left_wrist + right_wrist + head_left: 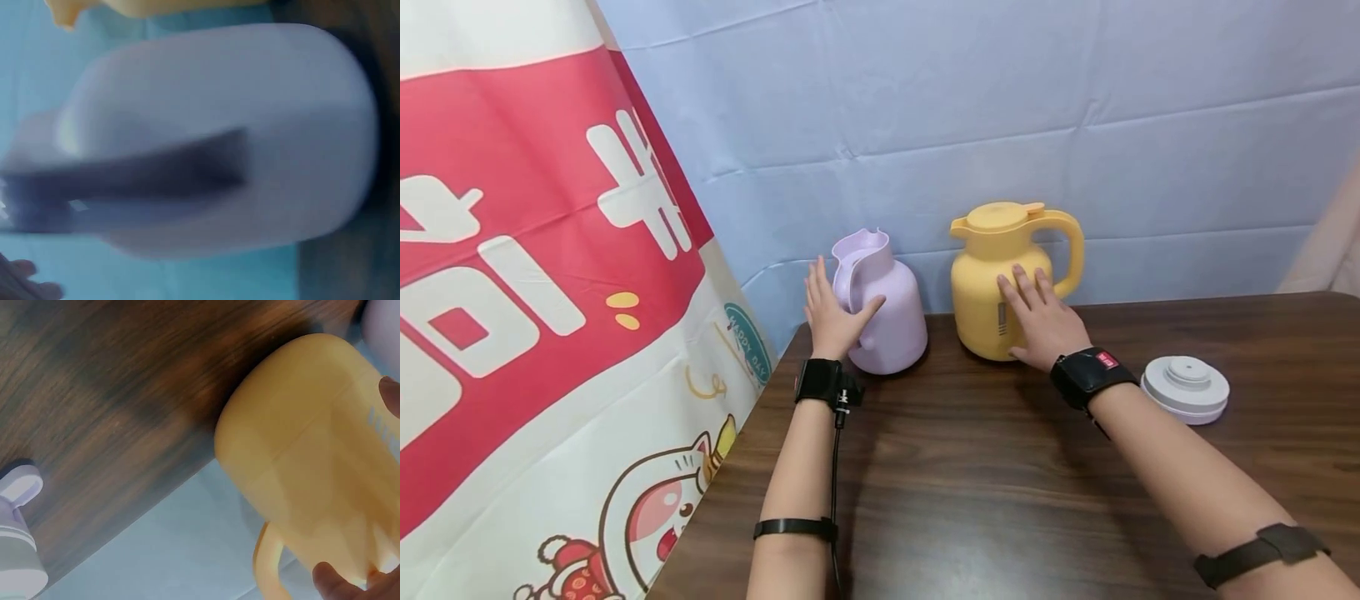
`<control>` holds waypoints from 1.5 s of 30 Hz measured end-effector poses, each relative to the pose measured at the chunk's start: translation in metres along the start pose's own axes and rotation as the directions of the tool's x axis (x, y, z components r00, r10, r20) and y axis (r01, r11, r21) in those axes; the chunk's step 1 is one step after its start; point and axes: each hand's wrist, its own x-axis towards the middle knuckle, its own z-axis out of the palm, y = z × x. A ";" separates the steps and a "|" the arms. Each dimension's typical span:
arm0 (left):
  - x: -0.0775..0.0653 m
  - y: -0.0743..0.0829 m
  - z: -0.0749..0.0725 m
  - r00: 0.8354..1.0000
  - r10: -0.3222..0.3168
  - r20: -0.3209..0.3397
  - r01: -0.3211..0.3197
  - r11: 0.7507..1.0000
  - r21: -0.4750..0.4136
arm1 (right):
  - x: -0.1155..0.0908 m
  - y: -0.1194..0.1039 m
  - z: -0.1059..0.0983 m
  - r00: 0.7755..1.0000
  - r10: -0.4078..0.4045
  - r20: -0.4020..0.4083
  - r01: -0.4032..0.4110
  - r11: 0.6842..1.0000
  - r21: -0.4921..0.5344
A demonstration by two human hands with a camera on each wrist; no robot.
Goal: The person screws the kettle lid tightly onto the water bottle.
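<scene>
Soft, even light is falling from above across the head view, laying a pale sheen on the dark table (940, 533), while the forearms (793, 475) are casting diffuse shadows over the wood. The left wrist view is running dim and bluish; blur, probably from motion, is smearing the purple jug (300, 156), and its handle (156, 172) is sinking into shadow. The right wrist view is showing crisper wood grain, with a small highlight glaring on the yellow jug (300, 437) beside the right hand (347, 587).

Both arms (792, 475) extended, fingers (1028, 289) spread
</scene>
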 end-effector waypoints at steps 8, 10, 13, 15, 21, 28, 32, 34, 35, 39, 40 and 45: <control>-0.008 -0.030 0.008 0.979 -0.141 0.149 0.173 0.958 -0.229 | 0.003 -0.008 -0.009 0.999 0.028 -0.037 -0.027 0.999 0.021; -0.009 -0.033 0.008 0.976 -0.149 0.157 0.184 0.951 -0.247 | 0.005 -0.012 -0.008 0.998 0.045 -0.041 -0.043 0.998 0.036; -0.010 -0.037 0.008 0.972 -0.159 0.171 0.199 0.949 -0.246 | 0.006 -0.019 -0.006 0.998 0.042 -0.052 -0.039 0.998 0.058; -0.011 -0.038 0.008 0.967 -0.167 0.192 0.211 0.947 -0.241 | 0.006 -0.024 -0.004 0.998 0.024 -0.064 -0.019 0.998 0.065; -0.015 -0.042 0.014 0.947 -0.146 0.286 0.231 0.929 -0.289 | 0.004 -0.040 0.004 0.995 -0.031 -0.096 0.041 0.994 0.099; -0.017 -0.038 0.014 0.937 -0.142 0.318 0.242 0.922 -0.302 | 0.001 -0.053 0.008 0.992 -0.057 -0.109 0.070 0.991 0.115; -0.020 -0.033 0.011 0.933 -0.169 0.318 0.261 0.925 -0.275 | -0.002 -0.060 0.011 0.994 -0.056 -0.093 0.068 0.989 0.131; -0.022 -0.029 0.011 0.934 -0.174 0.312 0.263 0.926 -0.270 | -0.002 -0.063 0.011 0.996 -0.049 -0.081 0.061 0.987 0.150; -0.023 -0.028 0.011 0.936 -0.173 0.305 0.258 0.929 -0.266 | -0.002 -0.065 0.011 0.996 -0.044 -0.077 0.056 0.985 0.162; -0.028 -0.020 0.012 0.944 -0.160 0.288 0.234 0.941 -0.244 | -0.004 -0.071 0.010 0.998 -0.032 -0.061 0.043 0.981 0.190; -0.030 -0.019 0.012 0.946 -0.160 0.282 0.229 0.945 -0.234 | -0.004 -0.072 0.010 0.998 -0.033 -0.058 0.044 0.979 0.199; -0.043 -0.008 0.012 0.946 -0.187 0.266 0.233 0.961 -0.153 | -0.008 -0.079 0.011 0.999 -0.033 -0.030 0.039 0.970 0.240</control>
